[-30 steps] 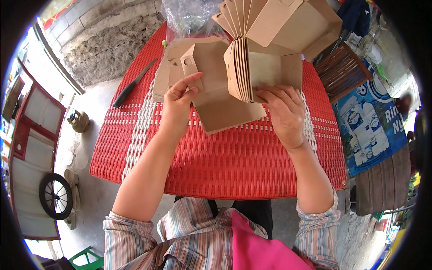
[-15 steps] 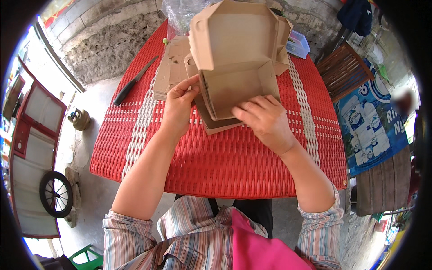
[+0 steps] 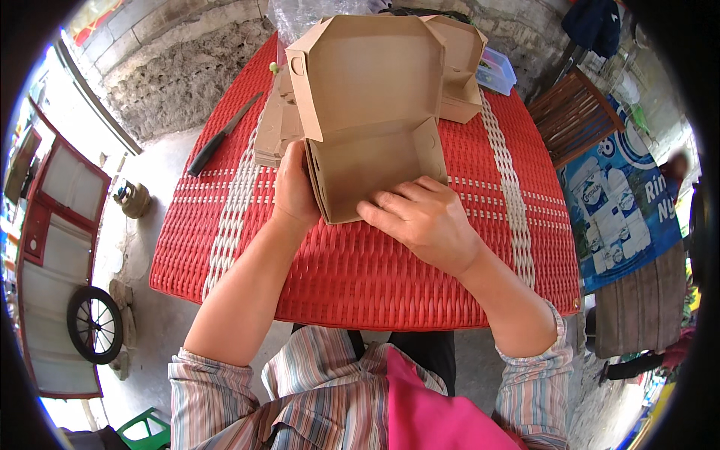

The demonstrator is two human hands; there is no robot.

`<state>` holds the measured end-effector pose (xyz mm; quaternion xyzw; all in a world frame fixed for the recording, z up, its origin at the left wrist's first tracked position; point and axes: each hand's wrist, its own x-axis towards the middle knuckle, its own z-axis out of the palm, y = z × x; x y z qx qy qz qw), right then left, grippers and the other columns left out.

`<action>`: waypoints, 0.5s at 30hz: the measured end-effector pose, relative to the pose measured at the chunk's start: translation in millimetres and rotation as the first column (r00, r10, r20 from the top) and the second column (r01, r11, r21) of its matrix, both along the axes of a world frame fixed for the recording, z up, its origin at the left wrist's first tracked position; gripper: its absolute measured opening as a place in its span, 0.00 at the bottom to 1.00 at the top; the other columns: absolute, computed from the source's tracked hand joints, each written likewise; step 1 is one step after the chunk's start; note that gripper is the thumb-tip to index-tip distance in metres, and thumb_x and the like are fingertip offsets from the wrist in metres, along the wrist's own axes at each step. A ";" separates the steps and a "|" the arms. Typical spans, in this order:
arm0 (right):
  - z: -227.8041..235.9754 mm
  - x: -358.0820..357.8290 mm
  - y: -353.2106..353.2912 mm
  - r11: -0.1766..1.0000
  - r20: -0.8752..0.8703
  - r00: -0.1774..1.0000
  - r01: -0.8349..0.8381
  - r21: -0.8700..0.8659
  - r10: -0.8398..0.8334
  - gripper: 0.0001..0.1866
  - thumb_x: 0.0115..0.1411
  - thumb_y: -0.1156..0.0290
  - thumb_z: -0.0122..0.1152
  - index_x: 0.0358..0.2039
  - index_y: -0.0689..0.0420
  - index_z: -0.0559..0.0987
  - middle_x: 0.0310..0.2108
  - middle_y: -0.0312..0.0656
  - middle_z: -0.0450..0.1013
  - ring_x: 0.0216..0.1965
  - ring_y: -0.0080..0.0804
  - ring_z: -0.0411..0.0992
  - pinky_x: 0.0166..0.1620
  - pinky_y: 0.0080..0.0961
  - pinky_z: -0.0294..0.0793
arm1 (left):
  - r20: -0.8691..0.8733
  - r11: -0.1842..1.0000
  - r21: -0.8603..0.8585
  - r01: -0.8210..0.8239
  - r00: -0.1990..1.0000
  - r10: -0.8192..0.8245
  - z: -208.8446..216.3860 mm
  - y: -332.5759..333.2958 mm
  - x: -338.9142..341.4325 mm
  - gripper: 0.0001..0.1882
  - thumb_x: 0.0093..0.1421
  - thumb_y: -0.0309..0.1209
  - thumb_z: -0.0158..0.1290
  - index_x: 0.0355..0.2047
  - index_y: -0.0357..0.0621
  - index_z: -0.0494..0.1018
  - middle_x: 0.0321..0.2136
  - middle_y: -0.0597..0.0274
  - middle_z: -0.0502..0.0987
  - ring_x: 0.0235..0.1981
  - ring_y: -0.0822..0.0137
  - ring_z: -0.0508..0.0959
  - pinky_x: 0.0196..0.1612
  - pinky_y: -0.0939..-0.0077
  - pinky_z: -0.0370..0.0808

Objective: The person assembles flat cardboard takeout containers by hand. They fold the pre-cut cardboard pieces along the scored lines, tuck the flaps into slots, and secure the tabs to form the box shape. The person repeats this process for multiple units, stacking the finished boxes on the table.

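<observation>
An open brown cardboard food box (image 3: 382, 157) is tilted toward me over the red woven table, its lid standing up at the back. My left hand (image 3: 294, 191) is closed on the box's left wall, where a doubled edge shows; whether a second box is nested beneath, I cannot tell. The fingers of my right hand (image 3: 427, 221) curl over the front wall and grip it. Inside, the box is bare. Just behind and to the right sits another open brown box (image 3: 459, 105). Flat cardboard pieces (image 3: 274, 135) lie stacked on the left, partly hidden by the held box.
A knife (image 3: 225, 135) with a black handle lies on the left of the woven table (image 3: 375, 292). Clear plastic wrapping (image 3: 304, 19) and a translucent tub (image 3: 495, 71) are at the far side. A wooden chair (image 3: 574, 116) stands beyond the right edge.
The held box has shifted left and toward me. My left hand has gone from pinching its edge to wrapping its side. The lower box seen under it no longer shows separately.
</observation>
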<state>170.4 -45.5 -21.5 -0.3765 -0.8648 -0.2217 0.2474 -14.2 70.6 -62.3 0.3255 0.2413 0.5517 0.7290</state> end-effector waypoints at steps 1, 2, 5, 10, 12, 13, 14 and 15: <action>-1.0 -0.4 0.2 1.000 0.005 1.000 0.009 0.007 -0.009 0.12 0.52 0.69 0.60 0.38 0.49 0.80 0.29 0.31 0.75 0.31 0.25 0.75 0.36 0.23 0.74 | 0.022 0.999 -0.037 0.027 0.999 -0.027 0.1 -0.6 3.0 0.21 0.70 0.39 0.34 0.46 0.37 0.72 0.41 0.56 0.77 0.39 0.65 0.79 0.43 0.68 0.78; -1.7 -1.0 0.3 1.000 0.010 1.000 0.018 0.014 -0.019 0.12 0.51 0.68 0.59 0.38 0.49 0.79 0.26 0.30 0.72 0.29 0.24 0.74 0.35 0.21 0.74 | 0.044 0.996 -0.073 0.056 0.998 -0.053 -0.3 -2.1 6.8 0.21 0.70 0.39 0.35 0.46 0.37 0.72 0.41 0.55 0.78 0.39 0.64 0.79 0.43 0.67 0.78; -1.5 -8.1 -4.5 0.997 0.105 0.994 0.015 -0.073 -0.007 0.15 0.51 0.71 0.59 0.42 0.53 0.80 0.31 0.32 0.75 0.31 0.26 0.74 0.33 0.24 0.75 | -0.008 0.994 -0.047 0.098 0.995 -0.098 -7.6 1.4 4.9 0.23 0.70 0.41 0.34 0.48 0.36 0.72 0.42 0.52 0.78 0.39 0.61 0.81 0.43 0.64 0.80; -4.1 -7.5 -6.3 0.993 0.101 0.994 -0.038 -0.108 0.049 0.15 0.54 0.69 0.59 0.42 0.56 0.79 0.33 0.34 0.76 0.32 0.27 0.75 0.33 0.24 0.76 | -0.224 0.992 -0.076 0.102 0.968 -0.116 2.4 -5.5 3.9 0.29 0.70 0.49 0.32 0.57 0.42 0.68 0.52 0.50 0.74 0.51 0.52 0.77 0.53 0.56 0.76; -2.0 -4.3 -3.0 0.988 -0.080 0.985 -0.154 0.004 0.153 0.13 0.56 0.66 0.60 0.42 0.56 0.79 0.34 0.34 0.77 0.34 0.28 0.76 0.34 0.26 0.76 | -0.122 0.976 -0.151 0.159 0.976 -0.178 -0.4 -3.0 2.1 0.29 0.70 0.49 0.34 0.58 0.42 0.68 0.53 0.50 0.74 0.51 0.51 0.76 0.54 0.56 0.76; 2.6 -1.5 -0.9 0.977 -0.165 0.963 -0.203 0.071 0.212 0.13 0.58 0.65 0.60 0.41 0.57 0.79 0.35 0.35 0.77 0.35 0.29 0.76 0.34 0.27 0.76 | -0.071 0.964 -0.186 0.188 0.976 -0.204 -0.3 -2.1 -0.5 0.28 0.69 0.49 0.34 0.58 0.42 0.67 0.53 0.50 0.74 0.51 0.51 0.76 0.54 0.55 0.76; 13.1 12.1 -3.5 0.990 -0.166 0.977 -0.124 0.064 0.133 0.10 0.63 0.66 0.58 0.40 0.57 0.79 0.36 0.38 0.77 0.35 0.33 0.77 0.34 0.29 0.76 | -0.082 0.981 -0.073 0.180 0.979 -0.186 -1.1 -5.0 -2.9 0.28 0.69 0.49 0.37 0.59 0.41 0.66 0.54 0.51 0.74 0.53 0.51 0.76 0.56 0.54 0.75; 13.7 30.6 11.9 0.911 -0.385 0.853 -0.218 0.350 0.352 0.07 0.66 0.71 0.54 0.40 0.60 0.78 0.34 0.41 0.76 0.33 0.35 0.75 0.35 0.27 0.75 | -0.063 0.981 -0.079 0.177 0.981 -0.182 2.0 -7.4 1.5 0.28 0.68 0.48 0.38 0.59 0.40 0.67 0.53 0.50 0.74 0.52 0.50 0.76 0.55 0.54 0.75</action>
